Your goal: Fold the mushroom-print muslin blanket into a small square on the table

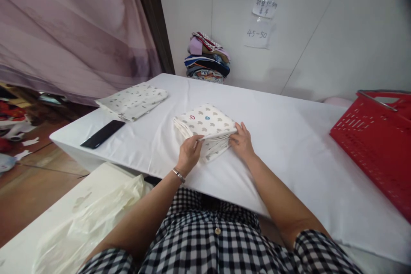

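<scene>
A folded white cloth with small grey, red and blue prints (205, 122) lies on the white table (289, 137) in front of me. My left hand (189, 152) pinches its near edge, fingers closed on the top layers. On the cloth's right near corner my right hand (241, 141) rests, its fingers gripping the fold. A bracelet sits on my left wrist.
A second folded printed cloth (133, 100) lies at the table's far left, with a black phone (102, 134) beside it. A stack of folded fabrics (207, 64) stands against the wall. A red basket (375, 137) sits at the right. A plastic bag (93, 218) lies lower left.
</scene>
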Demonstrator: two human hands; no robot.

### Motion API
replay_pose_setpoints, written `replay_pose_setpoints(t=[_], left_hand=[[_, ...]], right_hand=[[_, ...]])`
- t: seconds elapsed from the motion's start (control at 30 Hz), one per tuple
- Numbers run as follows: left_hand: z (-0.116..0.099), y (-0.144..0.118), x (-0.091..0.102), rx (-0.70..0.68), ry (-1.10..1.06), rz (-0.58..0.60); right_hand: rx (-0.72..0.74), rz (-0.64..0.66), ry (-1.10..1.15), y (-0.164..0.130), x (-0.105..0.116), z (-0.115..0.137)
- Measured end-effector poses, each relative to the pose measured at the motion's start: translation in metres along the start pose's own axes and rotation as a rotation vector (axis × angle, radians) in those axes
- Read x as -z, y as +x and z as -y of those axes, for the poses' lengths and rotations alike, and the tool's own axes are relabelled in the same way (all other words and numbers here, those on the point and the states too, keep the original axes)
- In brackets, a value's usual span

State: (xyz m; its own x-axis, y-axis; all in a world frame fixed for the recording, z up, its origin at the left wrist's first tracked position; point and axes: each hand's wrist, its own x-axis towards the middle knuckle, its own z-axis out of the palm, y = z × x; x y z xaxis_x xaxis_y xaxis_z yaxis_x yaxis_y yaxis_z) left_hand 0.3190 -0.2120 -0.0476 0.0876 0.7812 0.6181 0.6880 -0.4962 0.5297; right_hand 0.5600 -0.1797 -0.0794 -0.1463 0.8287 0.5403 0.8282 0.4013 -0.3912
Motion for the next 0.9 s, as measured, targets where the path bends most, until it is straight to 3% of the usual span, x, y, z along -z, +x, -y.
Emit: replay_pose_setpoints(t=[0.33,0.57,0.9], left_hand=[[0.001,-0.003,-0.001,0.008,0.002,0.012],[0.002,-0.004,-0.001,-0.018,-0.019,0.024],[0.002,-0.003,-0.002,-0.016,-0.008,0.022]], right_hand=[[0.289,0.116,-0.155,-0.001,0.008,0.025],[0.308,0.161,-0.191,0.001,0.012,0.023],[0.297,0.071,-0.194,-0.003,-0.001,0.026]])
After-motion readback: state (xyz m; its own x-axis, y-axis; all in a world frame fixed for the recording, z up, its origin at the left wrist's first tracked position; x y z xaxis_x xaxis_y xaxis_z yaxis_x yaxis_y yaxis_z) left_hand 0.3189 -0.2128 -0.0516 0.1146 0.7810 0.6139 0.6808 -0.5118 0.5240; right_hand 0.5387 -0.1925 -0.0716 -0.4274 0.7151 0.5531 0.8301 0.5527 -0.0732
